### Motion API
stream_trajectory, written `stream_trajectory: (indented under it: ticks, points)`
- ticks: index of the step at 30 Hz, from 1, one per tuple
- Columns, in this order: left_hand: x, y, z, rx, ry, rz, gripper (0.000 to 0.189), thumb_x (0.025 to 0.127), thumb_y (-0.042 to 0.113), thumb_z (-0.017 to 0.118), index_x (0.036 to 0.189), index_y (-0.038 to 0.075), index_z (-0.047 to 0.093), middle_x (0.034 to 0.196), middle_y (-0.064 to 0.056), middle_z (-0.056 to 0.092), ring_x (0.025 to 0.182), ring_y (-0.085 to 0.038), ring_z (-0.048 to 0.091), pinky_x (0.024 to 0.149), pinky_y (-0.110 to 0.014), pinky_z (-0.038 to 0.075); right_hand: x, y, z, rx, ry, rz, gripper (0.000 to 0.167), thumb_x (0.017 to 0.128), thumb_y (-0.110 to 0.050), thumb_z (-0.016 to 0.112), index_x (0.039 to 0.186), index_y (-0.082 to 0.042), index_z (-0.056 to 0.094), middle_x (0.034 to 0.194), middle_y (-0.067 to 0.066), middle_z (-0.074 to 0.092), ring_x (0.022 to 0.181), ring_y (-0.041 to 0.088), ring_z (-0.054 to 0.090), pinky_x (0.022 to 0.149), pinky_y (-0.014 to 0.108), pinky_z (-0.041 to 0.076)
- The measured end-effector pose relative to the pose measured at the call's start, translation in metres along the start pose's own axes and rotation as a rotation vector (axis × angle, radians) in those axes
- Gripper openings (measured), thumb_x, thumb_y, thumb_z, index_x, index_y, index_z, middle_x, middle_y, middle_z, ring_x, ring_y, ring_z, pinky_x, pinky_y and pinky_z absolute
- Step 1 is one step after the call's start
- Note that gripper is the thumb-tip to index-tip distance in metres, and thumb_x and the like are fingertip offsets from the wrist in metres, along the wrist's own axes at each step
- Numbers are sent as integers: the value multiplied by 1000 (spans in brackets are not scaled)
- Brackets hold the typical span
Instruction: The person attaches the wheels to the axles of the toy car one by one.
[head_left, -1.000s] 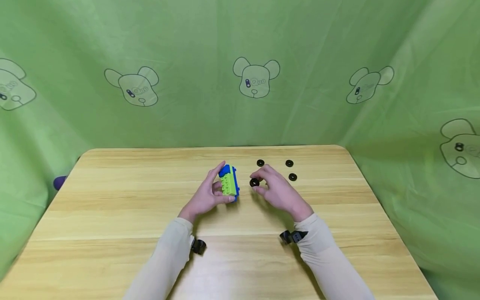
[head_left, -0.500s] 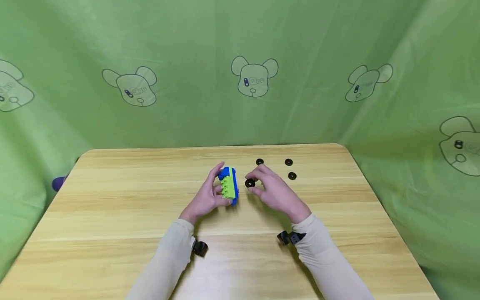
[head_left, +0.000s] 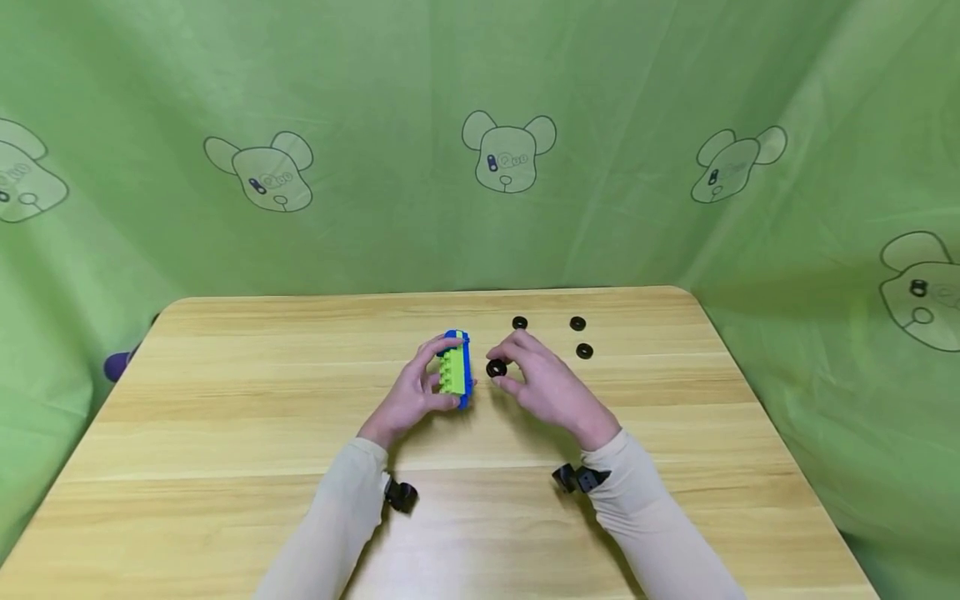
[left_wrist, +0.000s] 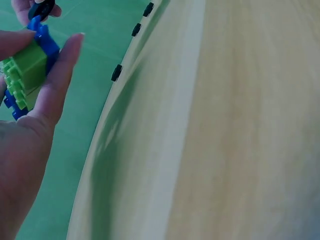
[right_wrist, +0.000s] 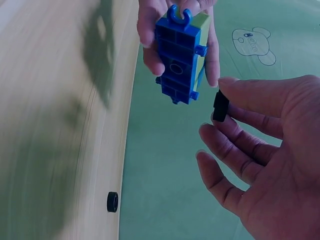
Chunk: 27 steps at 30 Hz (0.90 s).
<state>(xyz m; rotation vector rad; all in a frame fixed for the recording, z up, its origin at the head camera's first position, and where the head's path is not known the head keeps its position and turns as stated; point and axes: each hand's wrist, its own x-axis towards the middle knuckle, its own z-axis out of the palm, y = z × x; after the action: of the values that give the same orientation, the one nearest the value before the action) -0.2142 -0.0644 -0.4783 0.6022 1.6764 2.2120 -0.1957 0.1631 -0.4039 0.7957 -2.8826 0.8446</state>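
Observation:
My left hand [head_left: 408,398] grips a toy vehicle body [head_left: 455,375] of blue and lime-green building blocks, with green studs facing left. In the right wrist view the blue underside of the vehicle body [right_wrist: 176,57] shows, with a hook at one end and small axle stubs along its sides. Between thumb and fingertips my right hand [head_left: 553,385] pinches a small black wheel [head_left: 497,368]. A short gap separates this wheel [right_wrist: 220,106] from the vehicle body. Both hands are raised over the table.
Behind the right hand, three more black wheels lie on the wooden table [head_left: 480,517]: one wheel [head_left: 520,322] to the left, another wheel [head_left: 577,323] at the back right, and a third wheel [head_left: 584,351] nearer. A green curtain [head_left: 375,233] hangs behind the table.
My right hand has moved slightly left with the wheel, closer to the vehicle body. The left hand has turned the body a little, and its fingers now lie over the body's far end.

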Motion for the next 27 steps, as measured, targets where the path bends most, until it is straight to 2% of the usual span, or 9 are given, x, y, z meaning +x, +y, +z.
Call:
stream_trajectory:
  ticks: [2,5,7,9,11,14,20,23,27]
  points:
    - [0,-1,0,-36,-6,9,86,73,-25,57,149,9,35,154,-9,17,114,-46,55,88,-52,53,0,-1,0,-2,-4,-4,35,92,-14,71,124,-6,63,117,2,54,109,21,56,99,42,46]
    - [-1,-2,1,-89,-13,16,73,82,-16,52,149,7,34,155,-8,13,116,-49,51,92,-56,49,-1,-3,0,-7,-8,-9,35,92,-15,71,124,-6,63,117,2,54,108,21,57,99,41,46]
    - [-1,-3,2,-91,-9,20,65,87,-9,50,148,7,35,157,-6,11,117,-51,49,93,-56,48,-1,-5,0,-13,-8,-15,35,91,-15,71,125,-6,63,117,2,54,108,20,57,99,41,46]
    - [-1,-3,3,-91,-1,24,60,91,-7,49,147,8,37,159,1,7,119,-52,48,93,-56,49,-1,-6,1,-16,-4,-22,35,91,-14,71,124,-6,63,117,2,54,107,20,57,99,40,46]
    - [-1,-4,4,-88,3,28,60,91,-10,48,147,9,37,160,3,8,120,-55,46,92,-56,49,-1,-7,1,-22,-1,-34,35,91,-14,72,124,-6,63,117,2,54,107,19,57,99,40,47]
    - [0,-5,5,-121,-5,34,66,88,-16,45,148,10,37,159,-2,14,122,-57,43,92,-59,48,0,-8,2,-28,4,-45,34,90,-14,72,123,-6,64,115,1,54,106,19,57,98,39,47]
    - [-1,-6,7,-124,11,28,72,84,-19,47,148,11,37,152,-13,26,117,-52,50,92,-59,48,0,-11,3,-13,0,-63,35,88,-11,74,121,-6,64,113,0,55,105,18,57,97,38,48]
    - [-2,-6,9,-92,40,18,73,84,-19,51,148,14,39,154,-11,25,115,-47,54,92,-57,49,-1,-13,5,-1,-6,-76,35,87,-11,75,120,-7,65,113,0,55,106,18,57,97,38,48]
    - [-3,-6,10,-24,74,17,75,84,-18,51,149,18,40,159,-4,16,117,-40,56,90,-45,53,0,-14,9,13,-2,-80,33,86,-13,76,118,-8,66,112,-1,55,105,17,57,97,37,48]
